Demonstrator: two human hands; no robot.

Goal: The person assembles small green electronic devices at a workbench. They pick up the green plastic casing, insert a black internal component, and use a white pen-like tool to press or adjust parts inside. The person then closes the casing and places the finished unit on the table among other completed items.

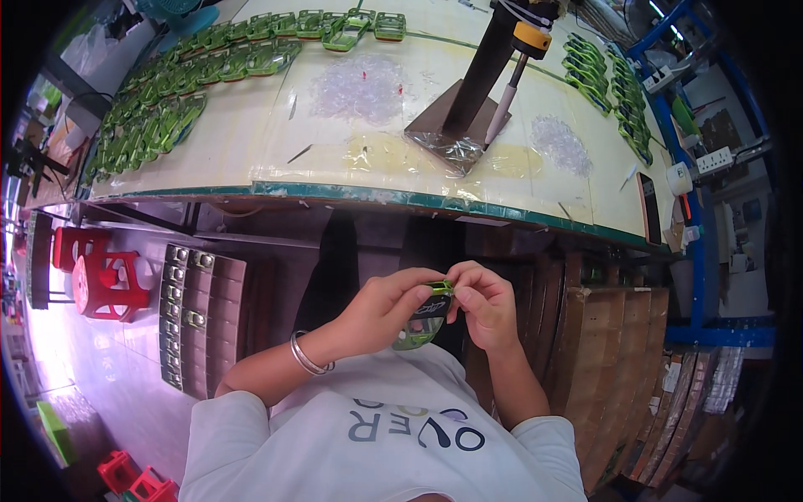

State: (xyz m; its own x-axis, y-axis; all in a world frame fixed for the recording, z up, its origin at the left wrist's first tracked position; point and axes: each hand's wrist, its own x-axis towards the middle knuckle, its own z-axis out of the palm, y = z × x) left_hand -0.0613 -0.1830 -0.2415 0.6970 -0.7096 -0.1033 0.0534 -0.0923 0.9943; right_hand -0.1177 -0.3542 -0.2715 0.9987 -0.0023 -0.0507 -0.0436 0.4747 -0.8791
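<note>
Close in front of my chest, I hold a green plastic shell (411, 336) with a dark panel; it looks like a toy car body. My left hand (386, 308) pinches its upper left side, thumb and fingertips closed together. Against its upper right corner, my right hand (485, 308) presses with closed thumb and fingers. My fingers cover part of the upper edge, and anything small between the fingertips is hidden. Beyond my hands is the worktable (276, 159), with a pile of small clear plastic pieces (355, 90) on it.
Rows of green shells (150, 130) line the table's left, with more (585, 71) at the right. A dark stand (456, 117) with a hanging tool rises from the table, beside a second clear pile (560, 144). Divided trays (219, 322), red stools (104, 284) and cartons (619, 360) flank me.
</note>
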